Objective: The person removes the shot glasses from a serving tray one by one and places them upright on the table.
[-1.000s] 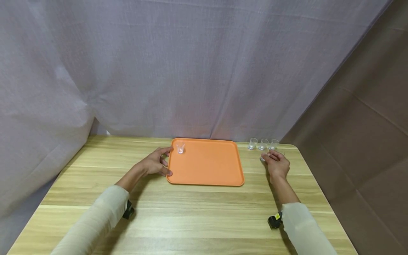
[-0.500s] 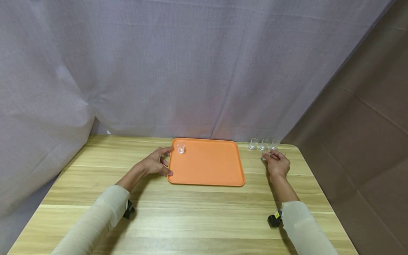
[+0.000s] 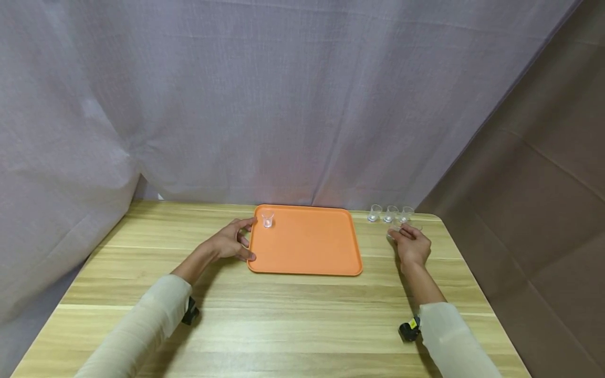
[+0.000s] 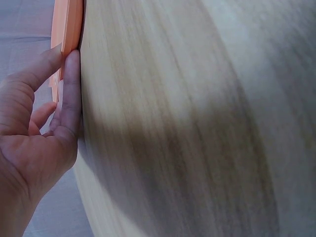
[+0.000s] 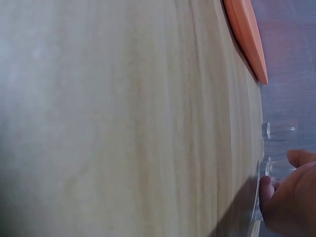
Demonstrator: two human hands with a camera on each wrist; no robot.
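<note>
Left hand [image 3: 230, 242] stays open against the orange tray's [image 3: 331, 269] left edge; right hand [image 3: 412, 245], fingers pinching a clear glass [image 3: 395, 227], has lifted it slightly off the desk [image 3: 293, 315].

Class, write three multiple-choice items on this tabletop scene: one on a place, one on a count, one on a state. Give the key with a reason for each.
1. Where on the orange tray does the small clear cup stand?
A. far left corner
B. near right corner
C. centre

2. How many clear cups stand in the row on the table right of the tray?
A. one
B. three
C. six

3. What is the left hand doing?
A. lying flat on the table, away from the tray
B. lifting a cup
C. touching the tray's left edge

Key: 1 A, the cup sits by the tray's far left corner. 2 B, three cups show in a row beyond the right hand, which holds another clear cup. 3 C, the head and left wrist views show the fingers against the tray's rim.
</note>
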